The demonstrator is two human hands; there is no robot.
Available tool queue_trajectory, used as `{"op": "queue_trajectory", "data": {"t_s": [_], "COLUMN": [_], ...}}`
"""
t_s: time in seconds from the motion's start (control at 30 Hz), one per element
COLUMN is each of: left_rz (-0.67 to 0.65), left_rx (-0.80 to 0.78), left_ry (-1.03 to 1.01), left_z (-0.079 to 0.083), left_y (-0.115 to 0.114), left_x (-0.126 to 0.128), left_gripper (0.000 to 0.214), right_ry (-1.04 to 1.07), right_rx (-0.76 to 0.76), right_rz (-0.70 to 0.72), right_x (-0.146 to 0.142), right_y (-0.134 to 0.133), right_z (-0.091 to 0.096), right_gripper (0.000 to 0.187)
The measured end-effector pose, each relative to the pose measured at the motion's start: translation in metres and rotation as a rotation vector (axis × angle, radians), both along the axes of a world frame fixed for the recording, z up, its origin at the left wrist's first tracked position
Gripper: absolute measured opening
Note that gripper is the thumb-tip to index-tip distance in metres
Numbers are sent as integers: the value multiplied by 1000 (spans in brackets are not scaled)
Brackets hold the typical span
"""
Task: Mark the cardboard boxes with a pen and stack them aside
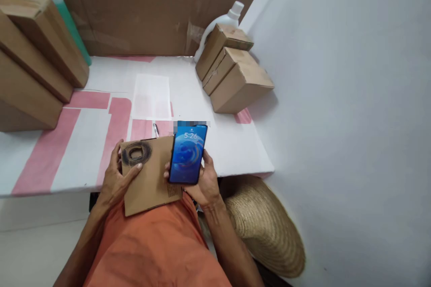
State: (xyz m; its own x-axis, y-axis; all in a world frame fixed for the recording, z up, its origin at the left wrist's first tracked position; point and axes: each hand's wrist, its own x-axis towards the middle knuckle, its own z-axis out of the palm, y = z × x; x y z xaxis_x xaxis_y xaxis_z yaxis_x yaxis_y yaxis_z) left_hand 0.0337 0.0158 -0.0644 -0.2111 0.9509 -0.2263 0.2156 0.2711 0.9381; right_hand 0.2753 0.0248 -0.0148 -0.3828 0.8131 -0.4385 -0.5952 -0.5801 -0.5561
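My right hand [202, 179] grips a smartphone [187, 153] upright over the table's near edge, its blue lock screen lit and showing a clock. My left hand [116, 175] holds a flat brown cardboard envelope [148, 179] by its left side, thumb lying across the top. A dark scribbled ring is drawn on the envelope's upper left. The envelope rests partly on my orange-clad lap and touches the phone's left edge. A pen [156, 130] lies on the table just beyond the envelope.
A white table with pink stripes [67, 143] holds a white sheet [151, 96], stacked cardboard boxes at left [30, 63] and at back right [232, 69], a white jug [229, 20] and a green bottle [67, 18]. A straw hat [266, 228] lies on the floor by the right wall.
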Motion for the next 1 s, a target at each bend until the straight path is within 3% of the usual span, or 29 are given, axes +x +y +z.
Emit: {"op": "queue_trajectory", "data": {"t_s": [0.13,0.33,0.57,0.63,0.8,1.0], "left_rz": [0,16,35,36,47,51], "left_rx": [-17,-22,-1,-1,8,-38], "left_ry": [-31,-10,23,28,38,30], "left_z": [2,9,2,2,5,9], "left_y": [1,0,-1,-1,0,1], "left_x": [1,2,-2,-4,-5,-4], "left_gripper": [112,111,110,110,111,110], "right_ry": [28,-8,-98,-228,-884,-1224], "right_rx": [-57,-71,-37,-2,143,164], "right_rz": [-13,5,-33,-85,-199,-134], "right_x": [17,18,29,37,58,59], "right_y": [-4,-9,16,28,55,67], "right_z": [1,-10,-26,-35,-61,-79], "right_gripper": [71,77,67,64,62,62]}}
